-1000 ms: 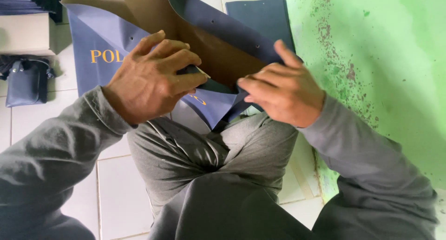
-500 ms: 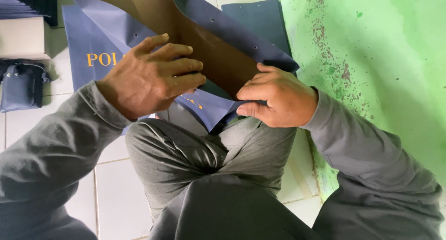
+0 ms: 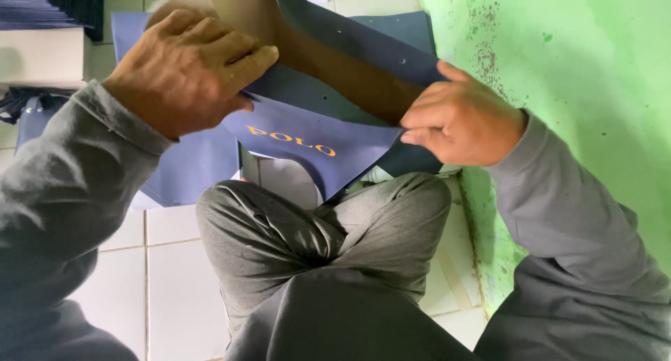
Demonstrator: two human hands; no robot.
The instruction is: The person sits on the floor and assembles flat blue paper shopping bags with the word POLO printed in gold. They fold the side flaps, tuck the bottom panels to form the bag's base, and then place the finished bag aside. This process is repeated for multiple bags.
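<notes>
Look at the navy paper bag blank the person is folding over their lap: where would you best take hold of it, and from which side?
Hold the navy bag blank at its two side edges, one from each side, as the left hand and right hand do. It is a thin, floppy sheet hanging over the lap with its brown inner face folded open, so pinching opposite edges probably keeps it taut.

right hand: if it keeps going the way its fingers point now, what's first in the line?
The right hand points left, pinching the blue paper bag. Straight on, it would probably run along that bag sheet first, then meet the left hand gripping the other edge. Depth between them is unclear.
</notes>
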